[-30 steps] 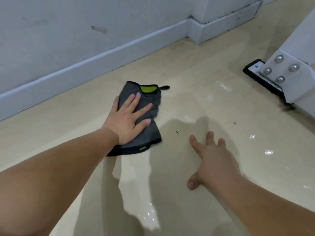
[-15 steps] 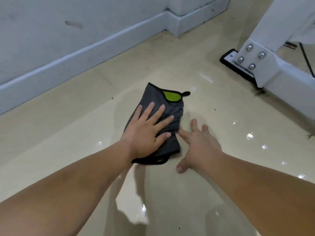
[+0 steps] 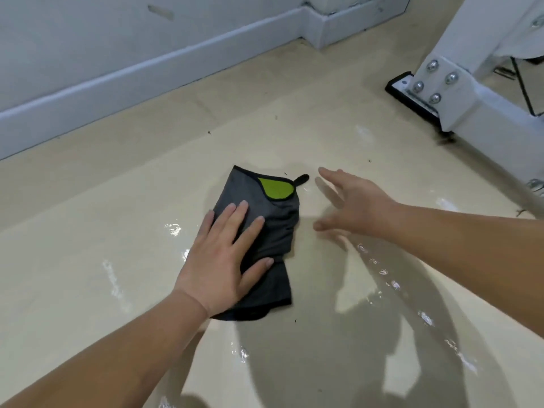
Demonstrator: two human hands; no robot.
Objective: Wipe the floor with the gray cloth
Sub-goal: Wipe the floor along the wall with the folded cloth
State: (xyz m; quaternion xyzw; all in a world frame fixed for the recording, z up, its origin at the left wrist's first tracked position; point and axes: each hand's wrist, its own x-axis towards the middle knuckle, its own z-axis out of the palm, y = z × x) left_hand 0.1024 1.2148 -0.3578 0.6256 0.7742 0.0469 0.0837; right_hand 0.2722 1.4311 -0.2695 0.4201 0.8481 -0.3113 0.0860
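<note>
The gray cloth [image 3: 273, 231], folded, with a black hem, a green patch at its far corner and a small black loop, lies flat on the glossy beige floor [image 3: 117, 231]. My left hand [image 3: 223, 257] presses flat on the cloth's left half, fingers spread and pointing away from me. My right hand [image 3: 350, 204] hovers just right of the cloth, fingers apart, blurred, holding nothing and not touching the cloth.
A white baseboard [image 3: 147, 72] and wall run along the far left, with a jutting corner at the top middle. A white furniture leg with a bolted bracket [image 3: 438, 83] and black foot stands at the right. Small dark specks dot the floor.
The cloth under my left hand slid right from the wall toward the middle of the floor. My right hand came off the floor beside the cloth's near edge and moved up beside its far end.
</note>
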